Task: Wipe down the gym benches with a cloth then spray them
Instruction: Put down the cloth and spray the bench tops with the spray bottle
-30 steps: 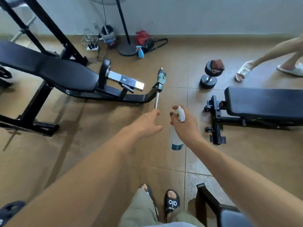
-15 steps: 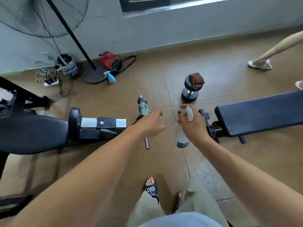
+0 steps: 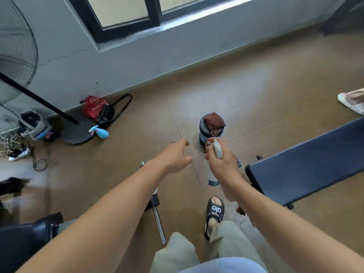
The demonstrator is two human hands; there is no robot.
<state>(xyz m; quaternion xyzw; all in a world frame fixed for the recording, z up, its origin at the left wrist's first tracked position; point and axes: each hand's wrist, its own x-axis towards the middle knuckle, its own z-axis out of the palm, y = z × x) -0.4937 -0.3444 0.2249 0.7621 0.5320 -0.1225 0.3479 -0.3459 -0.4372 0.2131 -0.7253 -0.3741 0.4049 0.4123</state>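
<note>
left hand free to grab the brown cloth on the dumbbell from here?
Probably yes. The left hand is open and holds nothing, and only bare floor lies between it and the brown cloth on the dumbbell. It hangs short of the cloth, so it must stretch further.

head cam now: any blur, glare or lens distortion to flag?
Head view: motion smear at the left edge, where the power strip and the dark bench go soft; a pale sheen on the floor under the window; wide-angle bend in the wall line. Centre holds: left hand, right hand gripping the spray bottle, brown cloth readable.
</note>
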